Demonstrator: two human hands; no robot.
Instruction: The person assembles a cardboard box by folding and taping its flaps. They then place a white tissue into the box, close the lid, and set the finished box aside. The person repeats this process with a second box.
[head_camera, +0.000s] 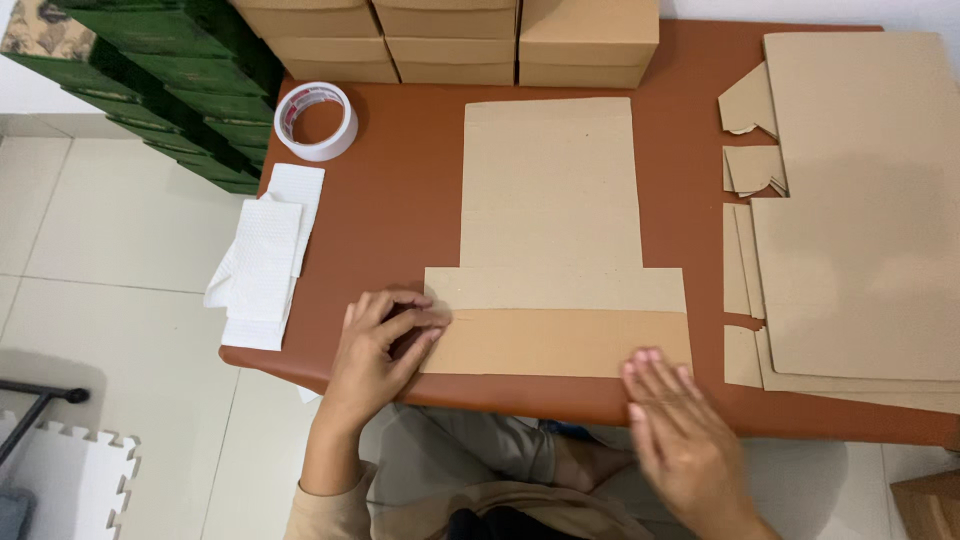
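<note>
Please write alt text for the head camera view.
A person's left hand presses the folded edge of a flat cardboard sheet on a brown table; the right hand hovers nearby. A tape roll and stacked boxes lie behind.

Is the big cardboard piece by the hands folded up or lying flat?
Mostly flat. The cardboard blank lies spread on the table; only its near flap is folded over.

Home packing workspace: stacked cardboard boxes (450, 40), tape roll (316, 121), tiled floor (110, 300).

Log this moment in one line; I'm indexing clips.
left hand: pressing cardboard sheet fold | right hand: flat at near edge | tape roll: untouched
</note>
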